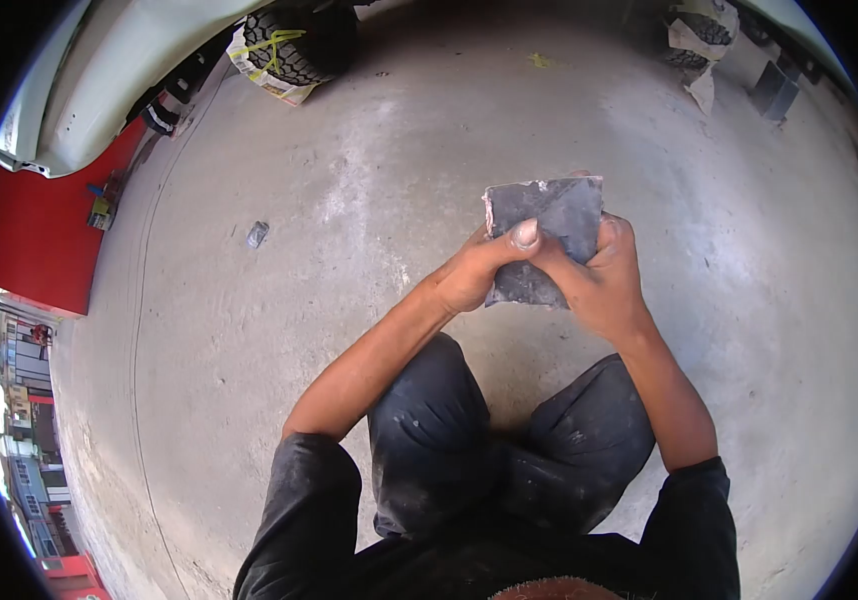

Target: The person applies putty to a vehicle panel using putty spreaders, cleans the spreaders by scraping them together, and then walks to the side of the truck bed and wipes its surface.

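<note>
A dark grey sheet of sandpaper (561, 205) with ragged, pale edges is held up in front of my knees, above the concrete floor. My left hand (484, 262) grips it from the left, its thumb lying across the dark face. From the right, my right hand (604, 275) grips the same sheet, its thumb pressed on the face close to the left thumb. Most of the fingers are hidden behind the sheet.
Concrete floor (279, 330) surrounds me, with a small crumpled grey scrap (258, 234) at left. A paper-masked tyre (294, 55) stands at upper left, another wrapped tyre (701, 35) at upper right. A pale vehicle panel (109, 85) overhangs a red wall (44, 225).
</note>
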